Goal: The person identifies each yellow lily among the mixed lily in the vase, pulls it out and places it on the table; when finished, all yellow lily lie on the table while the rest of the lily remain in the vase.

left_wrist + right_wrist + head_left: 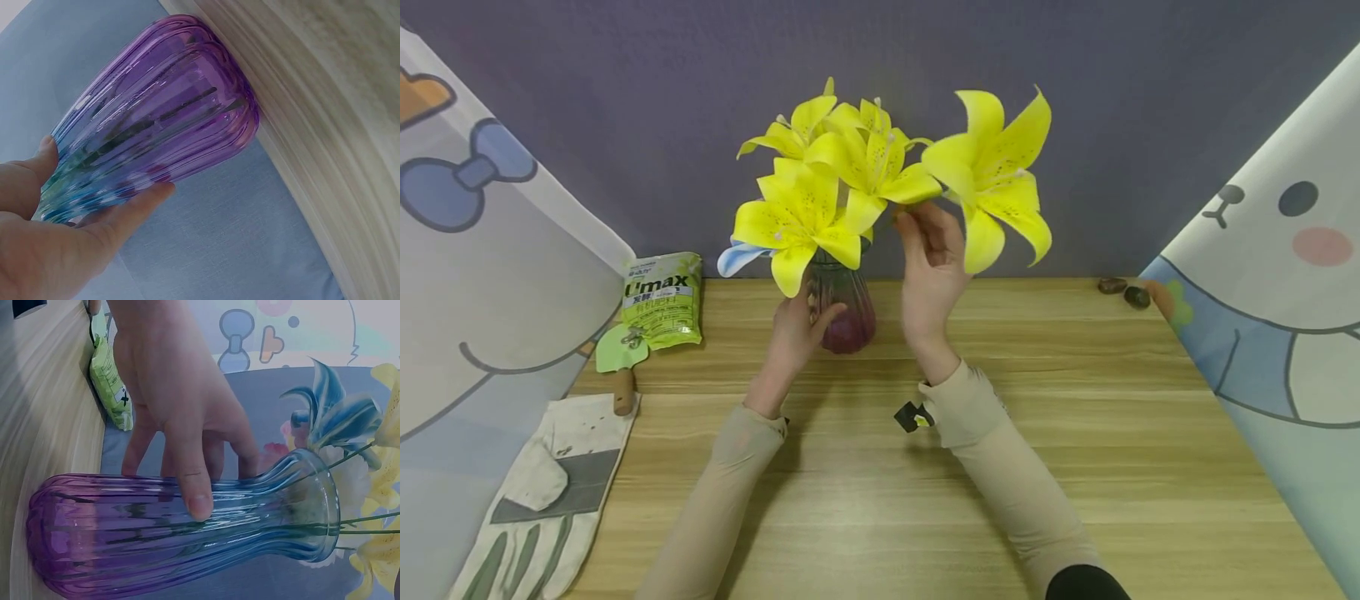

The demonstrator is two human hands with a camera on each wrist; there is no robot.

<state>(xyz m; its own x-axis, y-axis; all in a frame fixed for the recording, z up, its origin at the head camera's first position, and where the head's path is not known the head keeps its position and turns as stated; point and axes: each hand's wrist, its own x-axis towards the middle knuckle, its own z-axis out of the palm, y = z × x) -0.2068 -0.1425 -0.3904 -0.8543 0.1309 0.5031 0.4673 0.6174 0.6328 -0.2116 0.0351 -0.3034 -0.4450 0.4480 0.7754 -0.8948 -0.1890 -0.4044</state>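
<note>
A ribbed glass vase (853, 321), purple at the base and bluish green at the neck, stands upright on the table. My left hand (793, 332) holds it from the left, thumb and fingers around its body. Dark stems show through the glass in the left wrist view. Yellow lilies (805, 218) rise above the vase. On the right, my right hand (934, 279) pinches at the stem beneath a large yellow lily (992, 179); the petals partly hide the fingertips. A blue flower (344, 415) and pale blooms sit behind the vase's rim in the right wrist view.
On the left lie a green Umax bag (662, 304), a small green trowel (622, 350) with a wooden handle, and white-grey work gloves (561, 487). Two dark stones (1137, 297) rest at the back right. A dark wall (1112, 167) borders the wooden table (865, 517).
</note>
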